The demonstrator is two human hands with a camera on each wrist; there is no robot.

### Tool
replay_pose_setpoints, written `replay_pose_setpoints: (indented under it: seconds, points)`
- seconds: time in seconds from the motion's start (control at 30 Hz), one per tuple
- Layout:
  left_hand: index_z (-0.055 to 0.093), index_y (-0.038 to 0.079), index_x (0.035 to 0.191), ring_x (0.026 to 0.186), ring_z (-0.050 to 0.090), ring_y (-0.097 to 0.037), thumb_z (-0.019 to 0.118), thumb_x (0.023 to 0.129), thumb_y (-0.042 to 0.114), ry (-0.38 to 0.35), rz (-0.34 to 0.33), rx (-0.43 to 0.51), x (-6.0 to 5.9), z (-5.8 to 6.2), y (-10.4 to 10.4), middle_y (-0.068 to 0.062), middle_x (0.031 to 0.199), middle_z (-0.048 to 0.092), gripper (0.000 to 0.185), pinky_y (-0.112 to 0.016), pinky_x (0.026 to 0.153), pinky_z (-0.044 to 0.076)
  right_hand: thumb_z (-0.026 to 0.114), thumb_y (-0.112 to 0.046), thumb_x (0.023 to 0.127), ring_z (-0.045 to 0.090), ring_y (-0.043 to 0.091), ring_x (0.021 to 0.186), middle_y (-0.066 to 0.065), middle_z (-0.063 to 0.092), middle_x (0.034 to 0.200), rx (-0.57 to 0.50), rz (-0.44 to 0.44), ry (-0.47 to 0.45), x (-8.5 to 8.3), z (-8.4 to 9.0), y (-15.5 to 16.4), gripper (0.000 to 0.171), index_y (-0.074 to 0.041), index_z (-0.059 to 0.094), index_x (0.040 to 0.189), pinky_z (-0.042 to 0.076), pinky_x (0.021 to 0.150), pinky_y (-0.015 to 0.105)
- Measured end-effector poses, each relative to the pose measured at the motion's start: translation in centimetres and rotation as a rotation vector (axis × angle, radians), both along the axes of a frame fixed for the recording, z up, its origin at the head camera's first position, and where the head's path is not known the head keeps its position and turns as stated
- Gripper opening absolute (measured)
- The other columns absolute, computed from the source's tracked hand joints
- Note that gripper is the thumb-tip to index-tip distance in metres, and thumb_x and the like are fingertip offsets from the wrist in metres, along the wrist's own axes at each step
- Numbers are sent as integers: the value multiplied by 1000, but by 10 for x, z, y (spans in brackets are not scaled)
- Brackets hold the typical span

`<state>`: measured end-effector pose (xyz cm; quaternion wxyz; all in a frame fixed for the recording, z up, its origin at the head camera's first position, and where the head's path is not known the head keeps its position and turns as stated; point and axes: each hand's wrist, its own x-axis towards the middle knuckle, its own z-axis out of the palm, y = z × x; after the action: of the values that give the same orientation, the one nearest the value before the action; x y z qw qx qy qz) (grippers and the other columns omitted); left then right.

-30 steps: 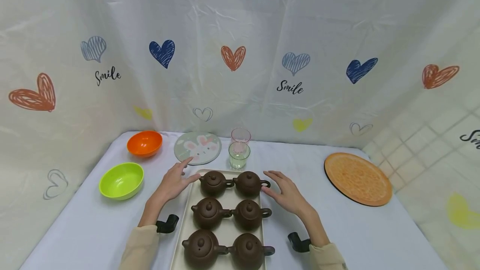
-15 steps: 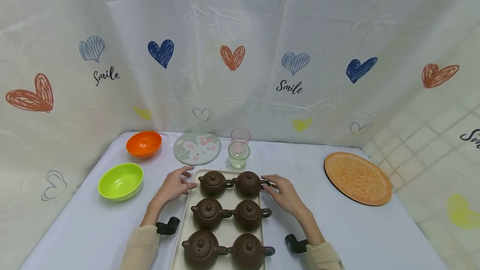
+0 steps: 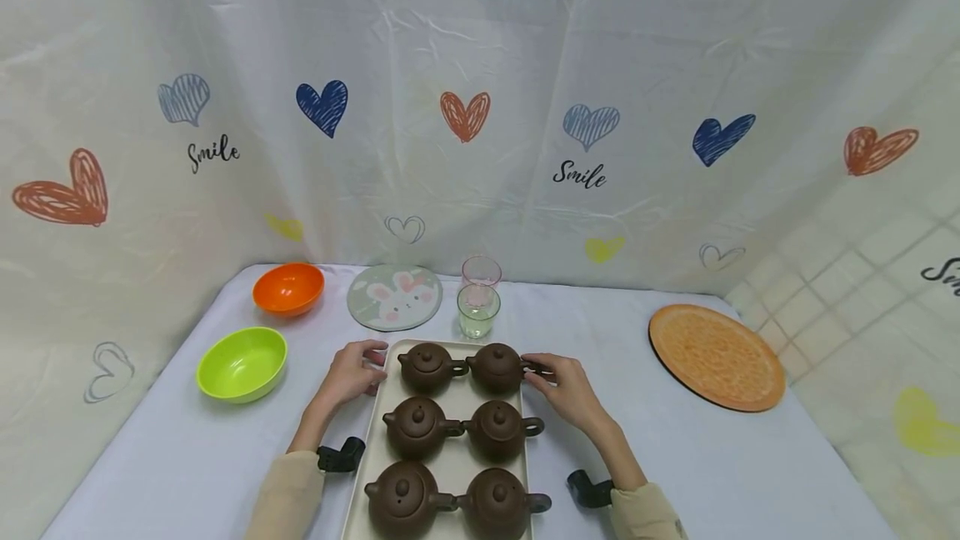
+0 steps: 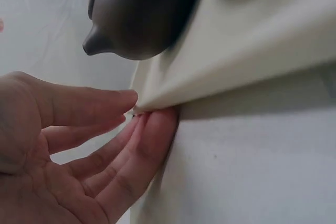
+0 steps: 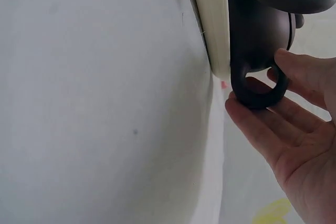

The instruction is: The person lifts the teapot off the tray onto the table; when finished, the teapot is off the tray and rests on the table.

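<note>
Several dark brown teapots stand in pairs on a long cream tray (image 3: 450, 388). At the tray's far left corner, my left hand (image 3: 352, 369) has its thumb against the rim and its fingertips at the underside, as the left wrist view shows. Closest to it is the far left teapot (image 3: 426, 365). My right hand (image 3: 564, 386) is at the far right teapot (image 3: 495, 367). In the right wrist view, its thumb and fingers close around that teapot's looped handle (image 5: 257, 99), with some fingers hidden behind it.
Beyond the tray lie a round bunny mat (image 3: 395, 298) and two glasses, one green (image 3: 478, 319) and one pink (image 3: 482, 271). An orange bowl (image 3: 288, 290) and a green bowl (image 3: 242, 365) are at left. A round orange-brown board (image 3: 716, 357) is at right.
My left hand has come down from above to the tray's corner, its fingers drawing in. My right hand has closed in on the far right teapot's handle. The teapots have stayed in place.
</note>
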<state>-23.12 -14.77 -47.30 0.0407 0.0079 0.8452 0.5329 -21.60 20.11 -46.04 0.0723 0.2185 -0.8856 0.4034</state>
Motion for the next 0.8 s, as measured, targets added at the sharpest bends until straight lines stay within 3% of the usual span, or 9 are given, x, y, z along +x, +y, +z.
replay_pose_setpoints:
  seconds: [0.3, 0.8]
  points:
    - [56, -10, 124, 67, 63, -18, 59, 78, -11, -23, -35, 27, 0, -1, -3, -21, 100, 63, 46, -33, 54, 59, 68, -1, 85, 68, 28, 98, 17, 69, 108, -22, 15, 7, -2, -2, 2, 29, 4, 67, 113, 57, 79, 25]
    - [58, -9, 122, 69, 65, -19, 60, 76, -12, -39, -10, 36, -1, -3, -2, -18, 99, 64, 47, -35, 55, 59, 71, -6, 84, 70, 23, 89, 12, 72, 97, -31, -2, -13, -10, 1, 3, 19, 0, 72, 101, 58, 73, 25]
